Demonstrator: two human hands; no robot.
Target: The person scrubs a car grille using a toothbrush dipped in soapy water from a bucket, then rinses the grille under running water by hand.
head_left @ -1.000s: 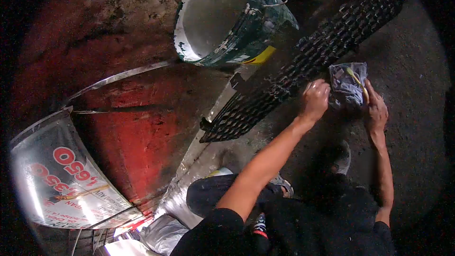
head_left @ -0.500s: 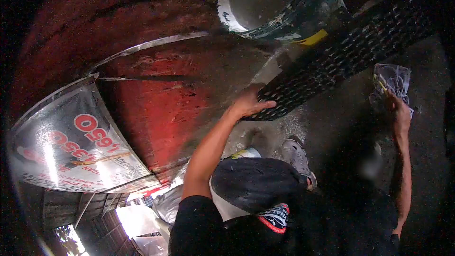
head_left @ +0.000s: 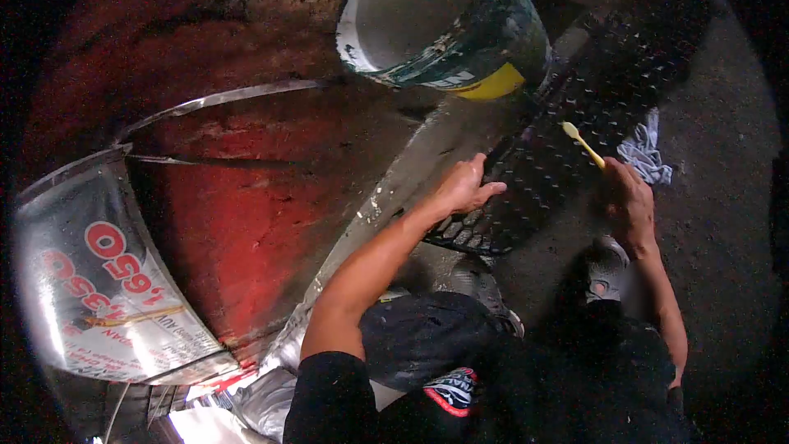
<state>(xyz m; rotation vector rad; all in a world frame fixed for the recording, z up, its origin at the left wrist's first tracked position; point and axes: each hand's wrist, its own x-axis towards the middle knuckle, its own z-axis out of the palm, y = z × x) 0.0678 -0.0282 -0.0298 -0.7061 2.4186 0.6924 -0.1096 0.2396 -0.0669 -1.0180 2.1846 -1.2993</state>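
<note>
A long black grille panel with rows of small slots lies slantwise before me, wet and shiny. At its near left edge is my left hand, the thumb over the top and the fingers along the side, closed on the edge. My right hand is closed round the handle of a yellow toothbrush. The toothbrush's head points up and left above the panel, apart from its surface. Just beyond my right hand, a crumpled grey rag lies by the panel's right edge.
A dark green bucket with a yellow mark and greyish contents stands beyond the panel. To the left is a red wall with a printed price sign. My shoes are on the dark floor close to the panel.
The panel has come down lower and flatter, with my left hand still at its edge. My right hand has left the rag and moved left with the toothbrush. The view has shifted.
</note>
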